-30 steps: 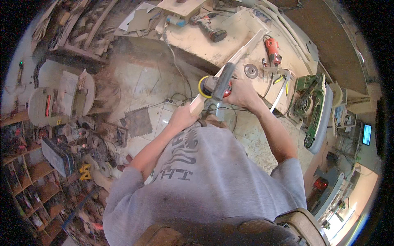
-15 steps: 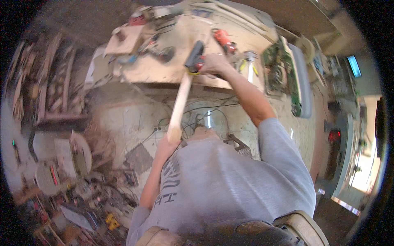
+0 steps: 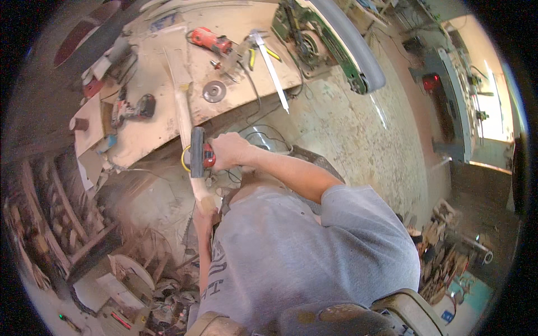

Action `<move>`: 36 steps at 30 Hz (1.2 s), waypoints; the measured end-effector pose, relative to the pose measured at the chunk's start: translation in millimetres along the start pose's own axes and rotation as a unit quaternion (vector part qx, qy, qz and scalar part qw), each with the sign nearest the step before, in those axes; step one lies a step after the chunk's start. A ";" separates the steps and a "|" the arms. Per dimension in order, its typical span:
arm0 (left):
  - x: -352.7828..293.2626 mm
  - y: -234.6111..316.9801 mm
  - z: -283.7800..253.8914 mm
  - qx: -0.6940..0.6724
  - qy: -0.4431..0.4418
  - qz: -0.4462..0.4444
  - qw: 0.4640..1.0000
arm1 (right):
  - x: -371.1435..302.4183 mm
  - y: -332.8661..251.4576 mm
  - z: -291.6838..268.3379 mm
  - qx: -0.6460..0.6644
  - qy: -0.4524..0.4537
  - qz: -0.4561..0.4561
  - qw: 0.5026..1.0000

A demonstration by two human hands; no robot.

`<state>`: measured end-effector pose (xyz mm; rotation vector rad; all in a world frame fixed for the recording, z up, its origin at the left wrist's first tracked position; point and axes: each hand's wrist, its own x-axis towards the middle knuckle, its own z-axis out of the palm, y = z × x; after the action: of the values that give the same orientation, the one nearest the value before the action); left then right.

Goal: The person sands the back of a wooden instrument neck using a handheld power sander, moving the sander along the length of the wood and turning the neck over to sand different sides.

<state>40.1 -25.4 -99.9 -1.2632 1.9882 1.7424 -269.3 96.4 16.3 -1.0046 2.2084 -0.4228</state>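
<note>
A long pale wooden bar (image 3: pixel 183 115) runs from in front of my body to the workbench (image 3: pixel 151 131), its far part over the bench top. My left hand (image 3: pixel 203 220) is closed round its near end, low beside my shirt; the fingers show only in part. Against the bar's middle stretch is a red-and-dark-grey cordless power tool (image 3: pixel 197 152) with a yellow-edged disc. My right hand (image 3: pixel 228 151) grips this tool from the right, fingers wrapped round its body. Whether the disc is turning I cannot tell.
On the bench lie a cordless drill (image 3: pixel 134 109), a red power tool (image 3: pixel 209 40), a round disc (image 3: pixel 214 91) and a caliper-like metal tool (image 3: pixel 272 73) jutting past the edge. A green belt machine (image 3: pixel 336 47) stands at right. Wood pieces (image 3: pixel 42 213) are stacked at left.
My right hand has brought the power tool down the bar, closer to my body. My view has swung to the right, so the bench sits further left.
</note>
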 end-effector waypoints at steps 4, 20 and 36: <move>2.8 18.0 8.7 0.163 0.040 -0.005 0.986 | -7.8 8.0 24.0 0.036 0.035 -0.002 0.999; 21.9 -12.0 43.8 0.168 0.164 0.006 0.972 | 44.0 32.9 -18.1 -0.074 -0.022 -0.011 0.997; 15.9 11.6 40.7 0.160 0.155 -0.067 0.973 | 99.3 52.6 -34.0 -0.031 0.065 -0.014 0.997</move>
<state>7.3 2.8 -113.3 -1.5805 2.1755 1.1586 -369.1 56.0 -30.5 -1.0687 2.3378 -0.4460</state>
